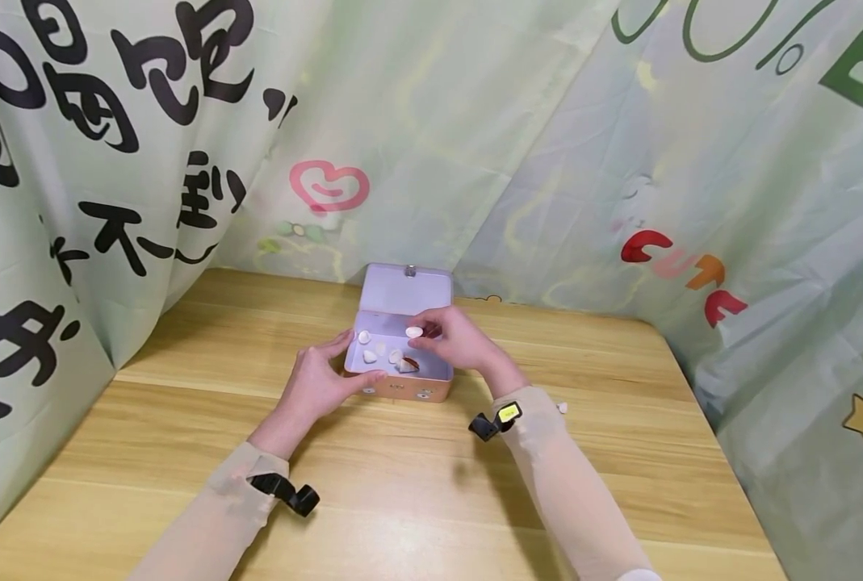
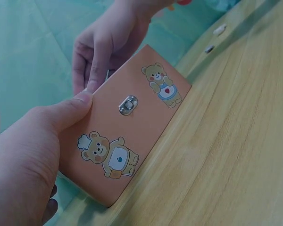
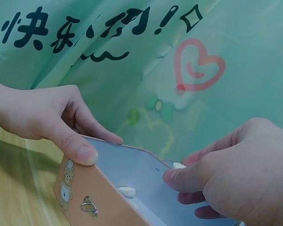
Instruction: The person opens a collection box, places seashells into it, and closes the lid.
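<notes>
An orange tin box [image 1: 396,387] with a lilac inside stands on the table, its hinged lid [image 1: 407,288] raised at the back. My left hand [image 1: 318,379] grips the box's left end, thumb at the front rim and fingers along the side. Over the box's interior, my right hand [image 1: 456,339] pinches a small white seashell [image 1: 413,332] between thumb and fingers. Several pale shells lie on the box floor, among them a brown-and-white shell [image 1: 408,365]. In the left wrist view, bear pictures and a metal clasp [image 2: 128,105] show on the box front.
The box rests on a wooden table [image 1: 402,484]. To the right of the box, a small white piece [image 1: 563,407] lies near the right sleeve; the left wrist view shows a second, darker small piece [image 2: 209,49] there. Printed curtains [image 1: 431,161] hang behind and at both sides.
</notes>
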`<state>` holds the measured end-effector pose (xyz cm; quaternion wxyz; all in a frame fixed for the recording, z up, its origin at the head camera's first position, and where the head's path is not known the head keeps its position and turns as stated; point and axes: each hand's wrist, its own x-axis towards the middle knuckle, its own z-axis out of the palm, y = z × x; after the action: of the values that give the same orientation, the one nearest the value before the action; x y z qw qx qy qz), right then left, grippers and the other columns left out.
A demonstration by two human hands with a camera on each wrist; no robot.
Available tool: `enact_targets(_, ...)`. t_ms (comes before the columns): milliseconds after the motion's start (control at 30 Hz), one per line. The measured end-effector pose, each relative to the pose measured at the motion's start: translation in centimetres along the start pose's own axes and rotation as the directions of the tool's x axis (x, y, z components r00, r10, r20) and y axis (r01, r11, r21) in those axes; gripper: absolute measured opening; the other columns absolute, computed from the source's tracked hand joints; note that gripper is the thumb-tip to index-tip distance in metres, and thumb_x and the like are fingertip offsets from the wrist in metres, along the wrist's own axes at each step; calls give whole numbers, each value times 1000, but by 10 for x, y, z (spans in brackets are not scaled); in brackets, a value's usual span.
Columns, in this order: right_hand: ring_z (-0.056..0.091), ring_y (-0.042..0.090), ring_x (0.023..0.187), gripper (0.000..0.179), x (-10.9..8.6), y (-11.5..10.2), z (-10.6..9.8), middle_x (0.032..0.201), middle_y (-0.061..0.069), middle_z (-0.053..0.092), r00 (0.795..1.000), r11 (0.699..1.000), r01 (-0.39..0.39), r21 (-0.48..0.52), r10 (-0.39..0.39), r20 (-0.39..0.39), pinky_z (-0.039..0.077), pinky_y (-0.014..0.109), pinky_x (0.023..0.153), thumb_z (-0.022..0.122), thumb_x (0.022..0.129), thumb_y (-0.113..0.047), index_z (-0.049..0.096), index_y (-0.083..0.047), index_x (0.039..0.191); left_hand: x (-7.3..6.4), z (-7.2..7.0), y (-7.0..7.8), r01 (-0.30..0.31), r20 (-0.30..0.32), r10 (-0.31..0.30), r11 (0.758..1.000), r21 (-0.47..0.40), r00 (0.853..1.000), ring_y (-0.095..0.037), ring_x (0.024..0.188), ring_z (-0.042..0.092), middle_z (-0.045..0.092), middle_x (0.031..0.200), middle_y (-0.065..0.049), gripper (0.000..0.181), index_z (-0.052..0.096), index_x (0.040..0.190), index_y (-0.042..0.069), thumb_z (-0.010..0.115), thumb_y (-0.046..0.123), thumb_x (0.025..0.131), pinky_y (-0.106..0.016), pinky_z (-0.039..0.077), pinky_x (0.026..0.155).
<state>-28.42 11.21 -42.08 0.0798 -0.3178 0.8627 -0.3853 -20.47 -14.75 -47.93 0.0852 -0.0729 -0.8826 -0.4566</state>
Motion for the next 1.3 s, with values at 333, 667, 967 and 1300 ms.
enact_targets(333, 61, 15, 80, 16, 9, -1, 8, 89, 1, 71, 999, 999, 37, -1, -37, 34, 53, 29, 75, 79, 96, -4, 77, 0, 111, 0, 1, -1, -32, -20, 31, 999, -15, 999, -21, 60, 46, 54, 152, -13, 92, 58, 148, 0, 96, 46, 77, -33, 44, 49)
enact_targets(667, 61, 13, 77, 16, 15, 1, 15, 87, 0, 69, 997, 998, 30, -63, -26, 66, 53, 27, 72, 79, 96, -6, 77, -1, 111, 0, 1, -1, -41, -31, 41, 999, -3, 999, -21, 57, 46, 56, 151, -14, 91, 59, 147, 0, 96, 46, 78, -34, 44, 50)
enact_targets(967, 69, 20, 94, 21, 16, -1, 15, 103, 10, 75, 995, 998, 27, -56, -22, 95, 58, 34, 87, 78, 97, -5, 75, 3, 115, 1, 2, 0, -49, -35, 48, 999, -4, 998, -21, 59, 48, 56, 150, -13, 90, 60, 147, 0, 96, 46, 78, -34, 45, 51)
enact_targets(1300, 68, 33, 115, 27, 3, -2, 6, 121, 18, 74, 998, 999, 40, -19, -39, 54, 52, 49, 103, 75, 98, -5, 73, 6, 123, -1, 2, -2, -36, -29, 36, 999, -17, 999, -20, 52, 45, 55, 152, -12, 91, 59, 147, 0, 96, 45, 78, -33, 45, 48)
